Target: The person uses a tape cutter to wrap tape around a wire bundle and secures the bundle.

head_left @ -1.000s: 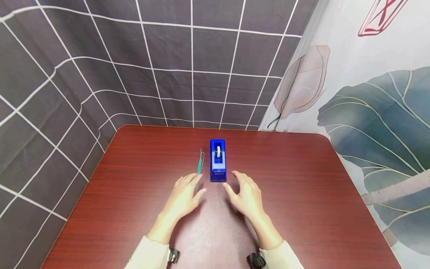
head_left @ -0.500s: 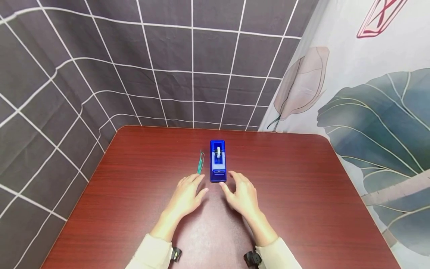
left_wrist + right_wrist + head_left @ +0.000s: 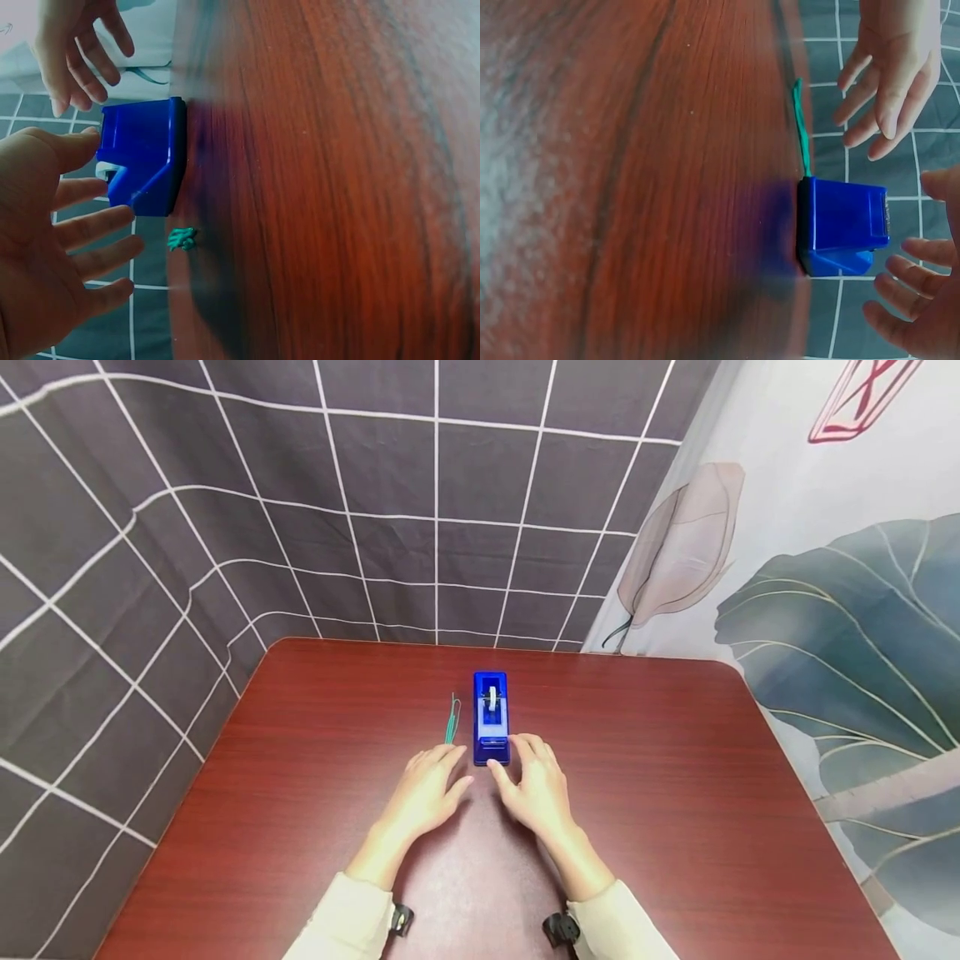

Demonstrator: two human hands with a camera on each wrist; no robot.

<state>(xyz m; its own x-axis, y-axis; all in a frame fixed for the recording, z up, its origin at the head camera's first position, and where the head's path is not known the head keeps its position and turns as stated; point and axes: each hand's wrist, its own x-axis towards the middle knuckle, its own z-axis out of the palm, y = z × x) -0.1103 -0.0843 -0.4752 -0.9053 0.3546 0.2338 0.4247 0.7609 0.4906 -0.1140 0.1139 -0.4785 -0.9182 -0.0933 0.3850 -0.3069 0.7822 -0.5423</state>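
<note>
A blue tape dispenser with a small white roll stands upright on the table, its long side pointing away from me. A narrow bundle of green strands with a loop at its far end lies to its left. My left hand hovers just in front of the bundle, covering part of its near end in the head view. Close to the dispenser's near right corner is my right hand; whether its fingertips touch cannot be told. Both hands have spread, relaxed fingers and hold nothing.
The dark red wooden table has rounded far corners. A grey curtain with white grid lines hangs behind and to the left. On the right is a white curtain with leaf prints. A dark strap device sits at each wrist.
Both hands have come slightly inward and forward, the right one nearer the dispenser's corner. The left has shifted right beside the green bundle. The dispenser and bundle stay in place.
</note>
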